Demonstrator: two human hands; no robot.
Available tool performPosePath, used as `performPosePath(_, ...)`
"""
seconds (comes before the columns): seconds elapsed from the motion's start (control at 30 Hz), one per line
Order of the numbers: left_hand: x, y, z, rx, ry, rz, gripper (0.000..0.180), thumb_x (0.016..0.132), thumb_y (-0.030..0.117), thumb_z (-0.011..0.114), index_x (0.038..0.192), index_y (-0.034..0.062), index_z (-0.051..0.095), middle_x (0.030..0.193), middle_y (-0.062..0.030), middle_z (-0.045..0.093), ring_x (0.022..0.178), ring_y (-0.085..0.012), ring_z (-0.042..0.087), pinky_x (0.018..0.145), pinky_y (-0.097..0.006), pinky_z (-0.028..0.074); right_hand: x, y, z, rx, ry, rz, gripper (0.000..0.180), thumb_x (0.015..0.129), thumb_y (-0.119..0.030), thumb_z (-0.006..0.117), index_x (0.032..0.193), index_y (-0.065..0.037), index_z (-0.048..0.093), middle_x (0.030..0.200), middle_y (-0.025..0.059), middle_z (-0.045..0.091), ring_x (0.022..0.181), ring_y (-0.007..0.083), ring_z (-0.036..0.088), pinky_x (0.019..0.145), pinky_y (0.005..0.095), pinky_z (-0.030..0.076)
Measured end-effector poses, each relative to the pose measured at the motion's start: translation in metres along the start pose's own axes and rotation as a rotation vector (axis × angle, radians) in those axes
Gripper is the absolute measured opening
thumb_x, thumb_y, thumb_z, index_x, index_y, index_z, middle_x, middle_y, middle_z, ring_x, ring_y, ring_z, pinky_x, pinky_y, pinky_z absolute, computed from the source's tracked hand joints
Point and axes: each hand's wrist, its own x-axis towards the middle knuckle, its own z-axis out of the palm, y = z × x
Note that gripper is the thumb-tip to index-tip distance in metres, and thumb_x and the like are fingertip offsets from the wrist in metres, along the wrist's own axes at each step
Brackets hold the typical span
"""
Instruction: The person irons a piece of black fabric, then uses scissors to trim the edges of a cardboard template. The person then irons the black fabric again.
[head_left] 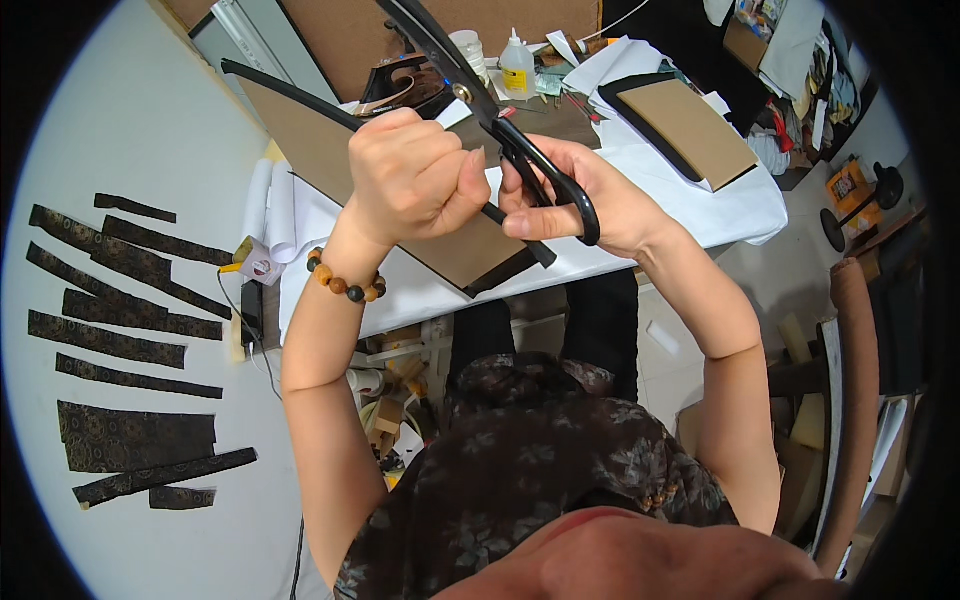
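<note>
My left hand (pixel 415 175) is closed in a fist around the upper edge of a tan board (pixel 320 135) with black edging. The board slants down from the upper left, and part of it is hidden behind this hand and wrist. A loose-looking end of the black edging (pixel 542 254) sticks out below my right hand. In my right hand (pixel 590 195) is a pair of large black scissors (pixel 462 92), held by its handle loops. Its blades rise to the upper left above my left fist, and their tips run out of view.
A white-covered table (pixel 715 215) bears a second tan board (pixel 690 130) with black edging, a glue bottle (pixel 515 68), a white jar (pixel 468 48) and a dark iron-like tool (pixel 405 85). Paper rolls (pixel 283 215) stand at the left. Dark patterned fabric strips (pixel 105 340) hang on the white wall.
</note>
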Motion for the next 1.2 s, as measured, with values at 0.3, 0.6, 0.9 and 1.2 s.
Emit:
performPosePath(0.3,-0.011,0.009,0.011,-0.056,0.107,-0.039,0.022,0.072,0.000,0.061,0.055,0.0082,0.048,0.052,-0.0015,0.045,0.042,-0.0196,0.043,0.043,-0.031,0.033,-0.015,0.001,-0.003,-0.001,-0.076,-0.007,0.040,0.076,-0.011,0.084,0.104,-0.004,0.055,0.089,0.0017,0.065,0.082,0.0082,0.061,0.076,0.0233,0.050)
performPosePath(0.6,-0.037,-0.010,-0.027,0.149,0.179,-0.068,0.022,0.070,-0.001,0.055,0.053,0.0064,0.044,0.052,-0.0031,0.040,0.043,-0.0208,0.040,0.044,-0.029,0.033,-0.135,0.018,-0.029,-0.157,0.330,0.014,0.062,0.073,-0.040,0.081,0.111,0.006,0.064,0.077,0.0020,0.061,0.062,0.0081,0.056,0.055,0.0208,0.041)
performPosePath(0.9,-0.039,-0.020,-0.033,0.265,0.224,-0.035,0.021,0.070,-0.002,0.053,0.053,0.0052,0.042,0.053,-0.0033,0.040,0.043,-0.0213,0.040,0.044,-0.028,0.035,-0.180,0.039,-0.022,0.100,0.120,0.219,0.062,0.068,-0.039,0.085,0.105,0.008,0.070,0.057,-0.0018,0.051,0.049,0.0060,0.046,0.047,0.0227,0.028)
performPosePath(1.2,-0.030,-0.014,-0.028,0.246,0.142,-0.021,0.035,0.087,0.001,0.050,0.053,0.0067,0.040,0.050,-0.0023,0.040,0.042,-0.0197,0.039,0.045,-0.029,0.034,-0.163,0.035,-0.023,0.097,0.077,0.204,0.054,0.071,-0.032,0.082,0.103,0.010,0.070,0.056,-0.0034,0.049,0.050,0.0053,0.045,0.048,0.0222,0.027)
